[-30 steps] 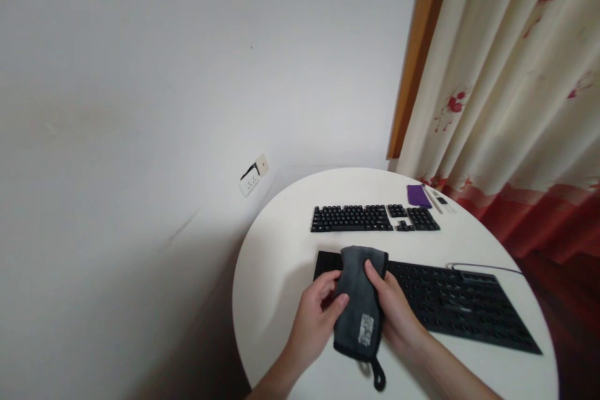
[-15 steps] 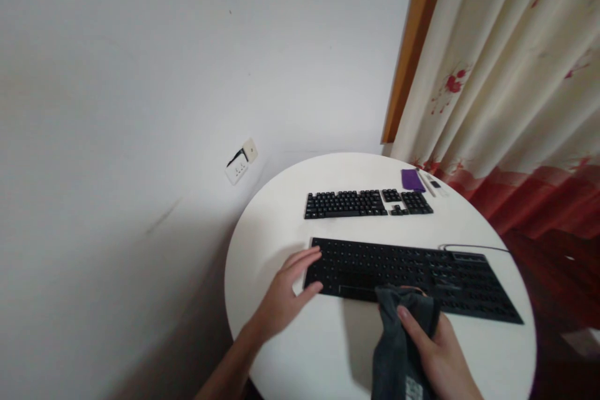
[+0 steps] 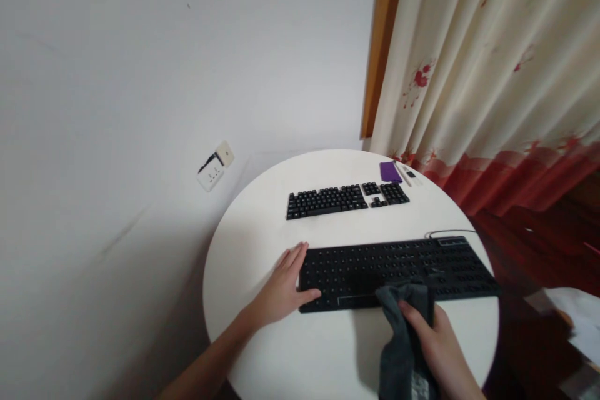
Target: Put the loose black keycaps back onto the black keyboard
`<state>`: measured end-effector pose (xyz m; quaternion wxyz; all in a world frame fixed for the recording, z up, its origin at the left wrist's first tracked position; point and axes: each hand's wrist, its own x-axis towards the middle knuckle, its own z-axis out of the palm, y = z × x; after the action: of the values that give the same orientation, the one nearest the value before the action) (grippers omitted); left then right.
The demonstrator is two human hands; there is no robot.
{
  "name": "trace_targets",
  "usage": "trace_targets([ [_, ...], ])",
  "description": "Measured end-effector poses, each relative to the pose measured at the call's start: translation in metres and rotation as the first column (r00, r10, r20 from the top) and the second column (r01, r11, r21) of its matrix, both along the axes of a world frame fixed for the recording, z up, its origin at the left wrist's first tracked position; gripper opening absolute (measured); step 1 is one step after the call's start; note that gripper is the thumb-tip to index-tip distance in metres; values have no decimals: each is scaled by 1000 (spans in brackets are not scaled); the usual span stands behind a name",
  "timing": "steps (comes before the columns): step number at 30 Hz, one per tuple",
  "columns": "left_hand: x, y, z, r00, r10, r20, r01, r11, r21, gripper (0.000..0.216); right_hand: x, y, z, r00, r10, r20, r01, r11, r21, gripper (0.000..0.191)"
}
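A black keyboard base with its keycaps off (image 3: 365, 265) lies across the near part of the round white table. At its left end rests my left hand (image 3: 284, 287), fingers stretched along the side edge and thumb over the lower left corner. My right hand (image 3: 435, 331) grips a dark grey cloth (image 3: 398, 331) between thumb and fingers. The cloth's bunched top overlaps the front edge of the keyboard base, right of the middle, and its lower part hangs toward me. My right fingers are mostly hidden behind the cloth.
Black keycaps (image 3: 328, 200) lie laid out in keyboard order farther back on the white table (image 3: 262, 219). A purple cloth (image 3: 390, 172), a thin pale stick (image 3: 404, 174) and a small black-and-clear item (image 3: 411, 174) lie behind them. A cable (image 3: 450, 232) runs off the right edge.
The view has turned right. The keyboard base has swung round so its right end sits farther from me. My left hand has come to its left edge; my right still holds the cloth.
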<state>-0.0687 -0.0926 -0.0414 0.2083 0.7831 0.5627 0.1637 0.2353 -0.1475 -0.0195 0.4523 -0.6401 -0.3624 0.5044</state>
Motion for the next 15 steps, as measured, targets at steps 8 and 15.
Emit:
trace_targets([
  [8, 10, -25, 11, 998, -45, -51, 42, 997, -68, 131, 2, 5, 21, 977, 149, 151, -154, 988, 22, 37],
  [15, 10, -26, 6, 996, -51, -79, 51, 999, -11, 138, -11, 48, 62, 822, 407, 399, -514, 831, 212, 23],
])
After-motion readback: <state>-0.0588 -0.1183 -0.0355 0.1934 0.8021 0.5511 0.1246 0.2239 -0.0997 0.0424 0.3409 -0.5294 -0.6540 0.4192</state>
